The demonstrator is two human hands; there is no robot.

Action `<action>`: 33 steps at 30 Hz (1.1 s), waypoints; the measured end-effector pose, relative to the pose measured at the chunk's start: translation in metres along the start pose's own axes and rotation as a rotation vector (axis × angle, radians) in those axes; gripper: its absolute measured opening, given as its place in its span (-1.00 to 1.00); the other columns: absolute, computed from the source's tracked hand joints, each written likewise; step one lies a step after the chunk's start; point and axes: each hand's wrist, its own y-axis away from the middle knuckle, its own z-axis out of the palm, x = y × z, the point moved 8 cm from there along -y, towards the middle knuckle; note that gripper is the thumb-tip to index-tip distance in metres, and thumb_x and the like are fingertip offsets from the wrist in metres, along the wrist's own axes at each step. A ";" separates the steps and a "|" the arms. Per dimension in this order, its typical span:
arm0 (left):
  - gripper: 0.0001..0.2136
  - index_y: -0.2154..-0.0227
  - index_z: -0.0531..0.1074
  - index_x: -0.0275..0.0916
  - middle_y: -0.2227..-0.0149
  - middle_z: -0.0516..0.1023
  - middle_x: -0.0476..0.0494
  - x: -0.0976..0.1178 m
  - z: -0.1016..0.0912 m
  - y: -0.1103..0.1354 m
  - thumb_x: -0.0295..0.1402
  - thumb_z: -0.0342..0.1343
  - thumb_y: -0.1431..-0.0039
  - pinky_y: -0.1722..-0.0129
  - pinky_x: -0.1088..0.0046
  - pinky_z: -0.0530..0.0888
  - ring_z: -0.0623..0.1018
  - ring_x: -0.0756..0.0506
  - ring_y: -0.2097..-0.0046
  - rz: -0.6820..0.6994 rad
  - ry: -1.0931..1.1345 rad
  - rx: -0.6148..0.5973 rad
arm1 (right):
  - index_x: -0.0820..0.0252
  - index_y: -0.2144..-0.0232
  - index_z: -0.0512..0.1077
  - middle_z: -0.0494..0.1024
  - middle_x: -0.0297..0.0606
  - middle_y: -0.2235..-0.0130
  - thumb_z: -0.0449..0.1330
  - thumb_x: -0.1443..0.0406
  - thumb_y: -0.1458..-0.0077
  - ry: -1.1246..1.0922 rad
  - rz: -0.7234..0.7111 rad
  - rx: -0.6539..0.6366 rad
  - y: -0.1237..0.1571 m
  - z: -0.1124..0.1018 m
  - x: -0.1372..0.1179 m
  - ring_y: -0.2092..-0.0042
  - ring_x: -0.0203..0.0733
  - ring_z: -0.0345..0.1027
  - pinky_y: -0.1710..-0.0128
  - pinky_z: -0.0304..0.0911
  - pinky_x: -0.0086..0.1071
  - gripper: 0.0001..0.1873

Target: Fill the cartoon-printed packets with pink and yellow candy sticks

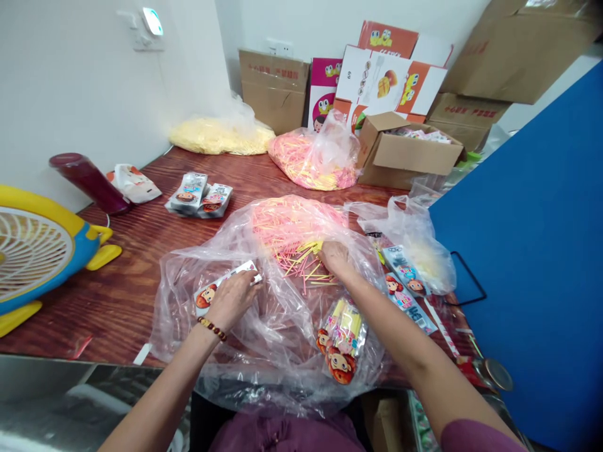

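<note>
sticks [287, 232]: loose pile touching right hand [335, 256], fingers curled around a few; left hand [233, 300] farther off, gripping packet [210, 292].

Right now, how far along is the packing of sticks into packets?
Done: a few filled packets lie in front. In hand: left hand holds an empty packet, right hand touches loose sticks. Left: most of that pile, plus the pink bag and yellow bag behind.
</note>
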 end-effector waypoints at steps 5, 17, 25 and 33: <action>-0.72 0.01 0.40 -0.27 0.06 0.57 -0.32 -0.011 0.001 -0.001 -0.26 -0.01 -0.31 0.05 0.26 0.42 0.56 -0.23 0.05 -0.010 0.014 0.019 | 0.52 0.10 0.49 0.56 0.25 0.12 -0.06 0.46 -0.20 -0.012 -0.005 0.022 -0.002 0.006 -0.001 0.04 0.07 0.46 0.11 0.28 -0.27 -0.62; -0.69 -0.02 0.39 -0.29 0.02 0.49 -0.33 -0.023 -0.003 0.001 -0.28 -0.03 -0.31 0.07 0.22 0.38 0.49 -0.28 0.02 -0.160 -0.248 -0.032 | 0.33 0.17 0.43 0.56 0.03 0.20 -0.02 0.39 -0.19 -0.329 -0.112 0.002 0.016 0.012 0.014 0.14 -0.02 0.40 0.11 0.16 -0.28 -0.74; -0.68 -0.03 0.37 -0.29 -0.06 0.44 -0.35 -0.029 -0.001 0.003 -0.27 -0.04 -0.30 0.10 0.15 0.36 0.43 -0.34 -0.02 -0.284 -0.379 -0.040 | 0.19 0.47 0.34 0.44 -0.35 0.54 0.07 0.33 -0.08 -0.878 -0.082 -0.182 0.032 0.039 0.013 0.50 -0.28 0.31 0.49 0.19 -0.45 -0.89; -0.64 -0.05 0.36 -0.28 -0.09 0.40 -0.36 -0.043 0.001 0.000 -0.21 -0.04 -0.29 0.07 0.08 0.33 0.42 -0.37 -0.01 -0.329 -0.374 0.016 | 0.14 0.44 0.33 0.49 -0.35 0.59 0.21 0.26 -0.01 -1.245 0.036 -0.220 0.044 0.050 -0.003 0.58 -0.20 0.39 0.61 0.25 -0.40 -0.88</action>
